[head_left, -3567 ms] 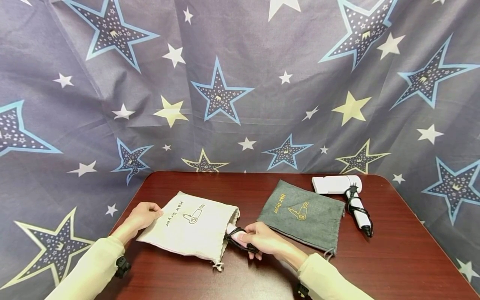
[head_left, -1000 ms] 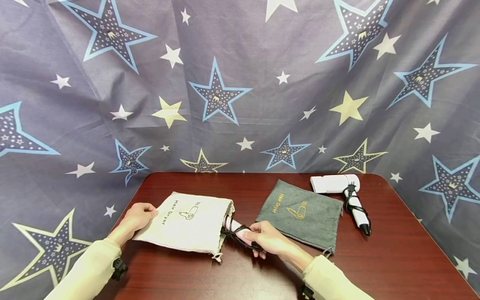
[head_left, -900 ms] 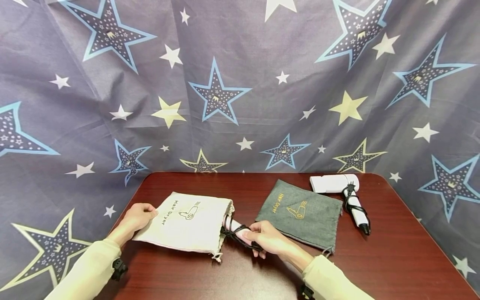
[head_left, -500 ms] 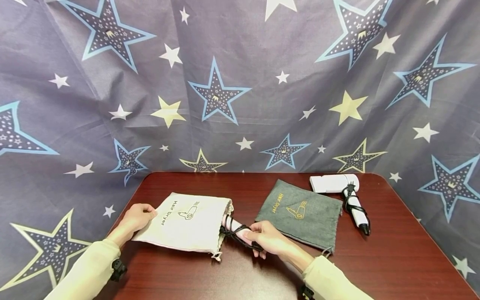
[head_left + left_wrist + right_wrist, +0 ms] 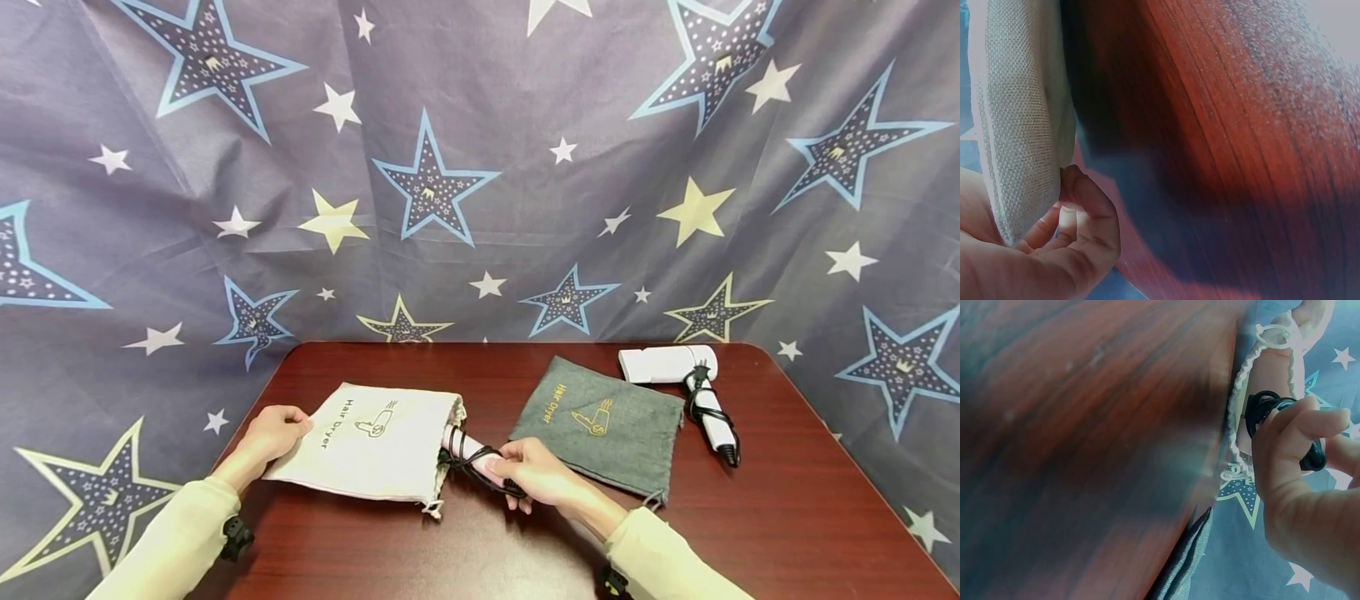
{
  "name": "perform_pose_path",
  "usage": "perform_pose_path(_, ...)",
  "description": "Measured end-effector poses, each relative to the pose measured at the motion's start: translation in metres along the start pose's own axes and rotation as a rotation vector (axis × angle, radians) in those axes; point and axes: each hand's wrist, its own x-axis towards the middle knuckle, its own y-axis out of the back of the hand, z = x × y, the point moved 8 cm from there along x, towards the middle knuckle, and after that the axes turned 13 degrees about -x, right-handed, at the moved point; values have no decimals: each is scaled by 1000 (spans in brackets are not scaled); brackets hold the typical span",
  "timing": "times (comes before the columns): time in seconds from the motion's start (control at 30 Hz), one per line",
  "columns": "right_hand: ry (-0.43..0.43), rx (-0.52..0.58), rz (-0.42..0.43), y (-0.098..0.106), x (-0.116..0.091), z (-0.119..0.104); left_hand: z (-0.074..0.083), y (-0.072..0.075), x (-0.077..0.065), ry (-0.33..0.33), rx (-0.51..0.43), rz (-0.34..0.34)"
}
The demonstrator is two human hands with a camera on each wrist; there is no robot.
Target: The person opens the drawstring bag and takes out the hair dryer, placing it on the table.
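A cream drawstring bag [image 5: 352, 462] printed "Hair Dryer" lies at the left of the table, its mouth facing right. My left hand [image 5: 272, 435] pinches the bag's closed left end; in the left wrist view the fingers [image 5: 1094, 215] curl round its edge. From the mouth sticks the pale pink handle of a hair dryer [image 5: 456, 443], wound with black cord. My right hand [image 5: 538, 475] grips the end of that handle. The dryer's head is hidden inside the bag. In the right wrist view the bag's mouth [image 5: 1239, 394] rings the handle behind the cord [image 5: 1266, 406].
A grey drawstring bag [image 5: 626, 437] lies flat right of my right hand, with gold "Hair Dryer" print. Behind it at the right is a white hair dryer [image 5: 663, 365] with black cord round its handle. A star-patterned cloth [image 5: 480, 208] hangs behind the dark red table [image 5: 480, 554].
Compared with several seconds ago, the cream bag sits slightly further left and more of the pink handle shows at its mouth. Over the last second both hands stay nearly still.
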Motion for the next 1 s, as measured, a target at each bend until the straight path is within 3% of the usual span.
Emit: perform_pose_path(1.0,7,-1,10,5,-2,-1,-3,4,0,27,-11,18)
